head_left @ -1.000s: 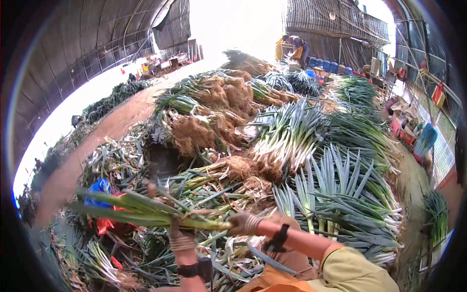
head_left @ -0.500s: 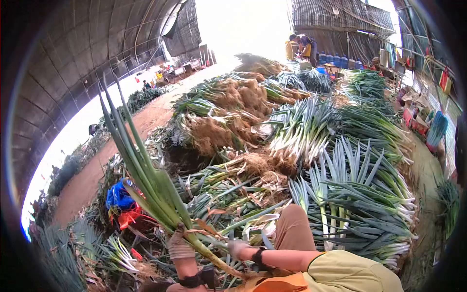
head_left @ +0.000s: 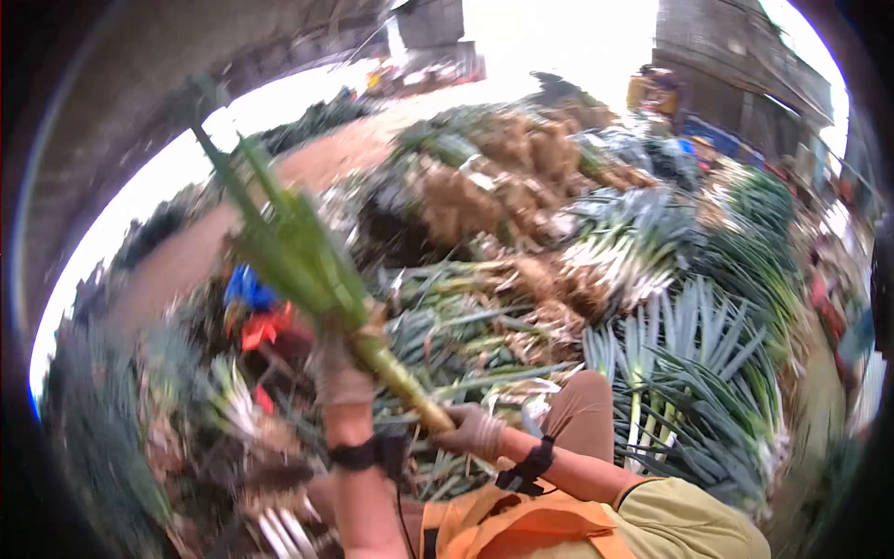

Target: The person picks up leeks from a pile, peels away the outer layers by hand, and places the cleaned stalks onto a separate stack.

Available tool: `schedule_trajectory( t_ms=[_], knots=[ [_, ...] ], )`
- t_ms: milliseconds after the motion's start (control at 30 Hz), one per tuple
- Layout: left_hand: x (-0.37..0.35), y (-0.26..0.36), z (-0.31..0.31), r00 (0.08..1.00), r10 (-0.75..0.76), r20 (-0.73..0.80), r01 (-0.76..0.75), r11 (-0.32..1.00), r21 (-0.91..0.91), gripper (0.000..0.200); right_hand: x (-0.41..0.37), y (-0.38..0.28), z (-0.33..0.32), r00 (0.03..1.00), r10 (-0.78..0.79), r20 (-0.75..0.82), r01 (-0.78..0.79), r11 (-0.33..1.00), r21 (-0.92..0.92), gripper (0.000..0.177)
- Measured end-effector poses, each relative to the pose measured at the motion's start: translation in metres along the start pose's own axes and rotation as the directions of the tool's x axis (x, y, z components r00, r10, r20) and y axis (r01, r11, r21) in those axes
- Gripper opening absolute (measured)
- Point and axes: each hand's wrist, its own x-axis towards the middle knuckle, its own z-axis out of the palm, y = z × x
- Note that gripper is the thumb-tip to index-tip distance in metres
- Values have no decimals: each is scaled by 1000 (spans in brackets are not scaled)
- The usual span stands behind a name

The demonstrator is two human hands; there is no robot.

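A big green onion (head_left: 396,373) slants across the view, its dark leaves fanning to the upper left and its pale stalk pointing down right. My left hand (head_left: 343,368), in a light glove, is closed round the stalk just below the leaves. At the stalk's lower end, my right hand (head_left: 473,431), also gloved, is closed on it. Motion blurs the leaves and part of my left hand. Beside my right knee (head_left: 579,415) lies a row of cleaned green onions (head_left: 643,354), leaves away from me and white ends nearer.
Untrimmed green onions with brown roots (head_left: 466,200) are heaped ahead. More bundles (head_left: 745,391) line the right side. Blue and red plastic bags (head_left: 265,328) lie at left among leaf scraps. White stalks (head_left: 284,533) show below my left arm. A person (head_left: 654,93) is far back.
My view has swung left. My right hand has come to the stalk's lower end and closed on it. The green onion has been raised, and the dry brown leaf strip no longer shows between my hands.
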Motion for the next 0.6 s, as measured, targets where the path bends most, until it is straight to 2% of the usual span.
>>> schedule_trajectory(
  t_ms=[33, 67, 100, 133, 200, 267, 333, 400, 467, 500, 533, 567, 600],
  knots=[
    [-4, -10, -32, 969, 216, -118, -144, 885, 443, 54, -2, 14, 5, 999, -34, -31, 34, 999, 8, 37],
    [-16, -10, -16, 973, 224, -60, -173, 872, 457, 50, 1, 28, 4, 993, -78, -86, 80, 997, 15, 35],
    [-27, -19, -22, 976, 183, -115, -106, 870, 483, 46, 4, 44, 9, 973, -204, -111, 212, 975, 61, 36],
    [-38, -26, -23, 978, 129, -164, -29, 863, 504, 43, -11, 27, 9, 991, -97, -95, 105, 991, 80, 37],
    [-49, -41, -11, 962, 117, -246, -35, 949, 315, 33, -12, 36, 9, 984, -93, -150, 90, 996, -28, 28],
    [-43, -60, -37, 933, 181, -310, -93, 956, 277, 27, -15, 37, 10, 985, -99, -140, 98, 995, -14, 26],
    [-44, -60, -38, 946, 40, -323, 3, 991, 133, 23, -18, 34, 12, 992, -56, -117, 55, 998, -8, 24],
    [-51, -64, -41, 946, 13, -323, 32, 990, 135, 20, -20, 37, 9, 997, -35, -75, 37, 999, 31, 25],
    [-67, -64, -32, 876, -292, -383, 207, 946, -249, 21, -23, 35, 9, 999, -20, -38, 21, 999, 34, 26],
    [-64, -85, -68, 855, -397, -335, 288, 899, -330, 25, -22, 36, 9, 997, -41, -63, 44, 998, 52, 28],
    [-68, -97, -83, 855, -397, -334, 289, 899, -329, 25, -20, 35, 6, 997, -42, -63, 45, 998, 53, 28],
    [-72, -106, -93, 885, -367, -286, 465, 726, 507, 29, -19, 32, -1, 991, -113, -65, 114, 993, 6, 28],
    [-77, -116, -107, 897, -385, -220, 244, 15, 970, 32, -16, 27, -7, 980, -190, -67, 187, 982, -39, 28]
  ],
)
